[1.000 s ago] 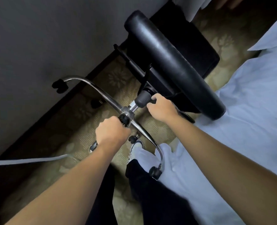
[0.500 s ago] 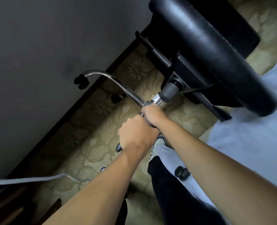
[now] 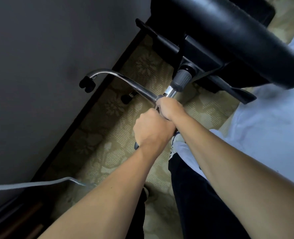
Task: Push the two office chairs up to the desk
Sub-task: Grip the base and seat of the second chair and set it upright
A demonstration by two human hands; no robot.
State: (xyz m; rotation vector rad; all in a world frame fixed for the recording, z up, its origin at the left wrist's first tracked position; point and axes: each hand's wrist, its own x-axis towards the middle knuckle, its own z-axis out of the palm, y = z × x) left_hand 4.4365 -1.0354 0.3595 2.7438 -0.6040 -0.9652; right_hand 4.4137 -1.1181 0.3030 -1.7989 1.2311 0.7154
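A black office chair lies tipped on its side, its padded seat at the top right and its chrome base pointing toward me. My right hand grips the hub where the chrome legs meet the gas column. My left hand is closed around a chrome leg just below it, the two hands touching. One caster on a curved leg rests against the grey wall. No desk or second chair is in view.
A grey wall with a dark skirting board fills the left. The floor is a beige floral carpet. A white bed sheet lies at the right. A grey cable crosses the lower left. My dark-trousered legs stand below.
My right hand slid down from the grey column sleeve to the hub, beside my left hand. The chair now sits higher and larger in view, closer to me.
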